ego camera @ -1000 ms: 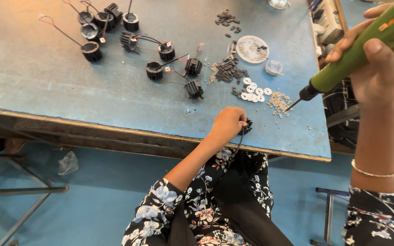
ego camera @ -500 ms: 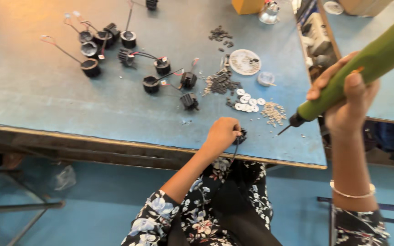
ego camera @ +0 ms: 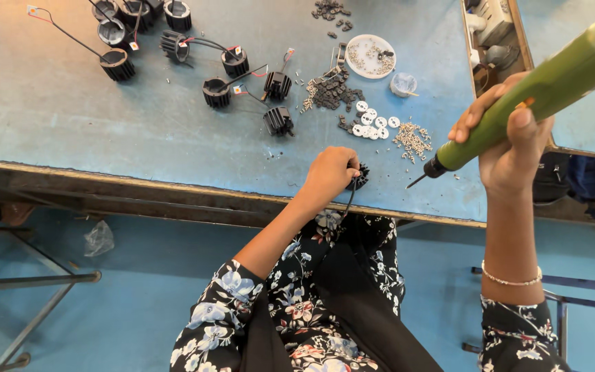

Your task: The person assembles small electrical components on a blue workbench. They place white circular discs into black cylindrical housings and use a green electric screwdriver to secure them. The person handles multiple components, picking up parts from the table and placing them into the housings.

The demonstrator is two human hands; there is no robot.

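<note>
A worn blue counter (ego camera: 70, 131) with a rusty front edge stands over a blue floor (ego camera: 139, 289); a metal frame (ego camera: 29, 279) sits lower left, daylight bright.

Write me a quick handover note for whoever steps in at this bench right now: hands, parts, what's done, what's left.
Left hand grips a small black finned housing at the near edge of the blue table; a dark wire hangs down from it.
Right hand holds the green electric screwdriver raised, its bit pointing toward the housing but not touching it.
Loose screws and white discs lie just beyond; a white dish holds more small parts.
Other black housings with wires sit further back; whether they are finished cannot be told.
Left: the held housing is not yet being screwed.
</note>
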